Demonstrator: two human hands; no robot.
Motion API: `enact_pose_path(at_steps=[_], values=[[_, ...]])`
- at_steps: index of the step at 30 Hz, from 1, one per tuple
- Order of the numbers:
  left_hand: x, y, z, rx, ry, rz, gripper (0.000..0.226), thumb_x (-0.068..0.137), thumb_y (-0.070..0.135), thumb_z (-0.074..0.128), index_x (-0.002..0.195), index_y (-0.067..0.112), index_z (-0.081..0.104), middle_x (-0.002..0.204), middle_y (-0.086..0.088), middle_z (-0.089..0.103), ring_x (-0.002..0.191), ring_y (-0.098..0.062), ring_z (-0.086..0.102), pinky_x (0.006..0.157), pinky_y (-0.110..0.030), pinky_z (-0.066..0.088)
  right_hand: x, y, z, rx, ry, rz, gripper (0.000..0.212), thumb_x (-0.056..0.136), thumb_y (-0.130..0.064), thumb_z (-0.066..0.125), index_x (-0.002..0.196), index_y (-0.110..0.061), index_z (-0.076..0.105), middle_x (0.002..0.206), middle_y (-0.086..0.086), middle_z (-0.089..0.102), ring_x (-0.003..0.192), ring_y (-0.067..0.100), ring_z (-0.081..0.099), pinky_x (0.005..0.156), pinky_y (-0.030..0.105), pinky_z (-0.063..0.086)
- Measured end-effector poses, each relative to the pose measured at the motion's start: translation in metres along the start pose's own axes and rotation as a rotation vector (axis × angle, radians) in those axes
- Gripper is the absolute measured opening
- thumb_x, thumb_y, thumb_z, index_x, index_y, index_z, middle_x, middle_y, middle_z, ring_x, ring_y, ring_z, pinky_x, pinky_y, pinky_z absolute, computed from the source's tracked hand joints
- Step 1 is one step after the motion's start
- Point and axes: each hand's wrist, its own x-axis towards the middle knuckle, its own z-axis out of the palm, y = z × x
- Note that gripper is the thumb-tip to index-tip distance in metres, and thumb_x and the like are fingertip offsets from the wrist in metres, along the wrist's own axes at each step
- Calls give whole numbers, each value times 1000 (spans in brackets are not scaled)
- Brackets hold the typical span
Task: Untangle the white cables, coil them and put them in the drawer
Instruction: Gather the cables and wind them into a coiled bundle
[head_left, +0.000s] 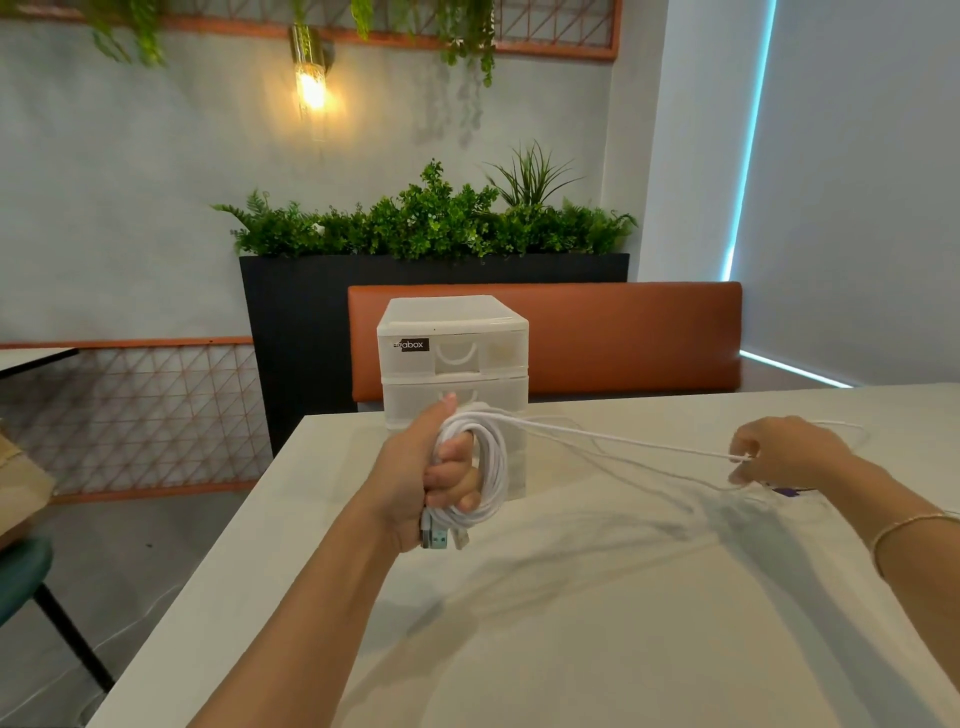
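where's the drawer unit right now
In the head view the white drawer unit stands at the far edge of the table, left of centre, right behind the left hand gripping the coiled cable.

Table top (597, 623): smooth, pale, semi-gloss, shows soft reflections of the drawer unit. Drawer unit (453, 353): translucent frosted white plastic, black label on the top drawer. Cable coil (480, 467): white, smooth, looks like rubbery plastic sheath, slight sheen; plug ends (439, 538) hard pale plastic. Bench backrest (623, 332): orange leather-look upholstery, smooth, low sheen. Planter (291, 322): matt black. Wall lamp (310, 62): shiny brass-like metal with glass. Bracelet (906, 525): thin, metallic glint. Lattice panel (145, 410): orange painted wire grid.
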Motion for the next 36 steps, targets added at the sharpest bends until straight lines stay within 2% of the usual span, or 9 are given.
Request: enact_pose_path(at_steps=[8,11,14,18,23,28,31,33,36], values=[[-2,0,0,-98,-34,1,65,98,43,28,40,16,40,32,3,32,26,-7,28,38,-15,37,7,12,21,164,13,64,47,80,-11,69,123,-20,52,111,7,45,88,21,51,90,29,46],[-1,2,-3,-80,-5,22,65,98,42,28,40,16,41,33,2,33,27,-7,29,39,-15,38,7,1,12,220,43,92,29,86,-21,65,114,-15,59,105,8,58,78,23,59,72,25,49],[2,-1,-2,2,5,19,66,98,43,29,40,16,42,33,2,33,28,-8,28,40,-16,37,6,-20,-1,615,62,100,19,92,-26,56,99,-9,61,95,8,64,70,26,68,67,28,53],[4,-10,4,94,2,-9,66,98,43,29,40,16,43,34,1,34,30,-8,29,42,-19,35,-1,-47,-29,1177,-68,35,27,99,-29,43,110,-9,58,114,9,56,76,29,66,62,31,56],[4,-12,7,134,18,-15,66,98,41,29,38,17,42,33,3,32,29,-8,28,42,-19,35,1,-61,-68,791,122,-98,25,100,-29,39,107,-15,59,92,2,61,64,18,60,51,21,44],[5,-14,13,148,40,-7,65,99,40,30,39,17,42,34,2,32,30,-8,28,42,-20,34,-6,-69,-94,346,155,-248,37,99,-35,38,101,-15,69,98,1,64,92,18,55,84,32,43],[4,-14,16,144,60,4,66,99,40,31,39,16,44,35,1,33,31,-8,28,43,-20,35,-10,-70,-103,38,235,-191,45,98,-48,32,94,-26,71,111,3,57,117,29,40,102,50,29],[4,-12,15,116,70,14,66,98,41,31,39,16,46,36,-1,36,30,-8,30,42,-19,37,-10,-67,-108,124,208,-185,53,97,-52,26,86,-28,72,106,2,59,118,28,41,103,50,28],[4,-5,9,-9,85,28,66,98,43,32,38,16,45,33,1,35,28,-8,30,38,-17,38,-10,-54,-113,452,203,-167,58,98,-48,29,68,-19,68,81,-3,62,82,16,56,90,34,42]])
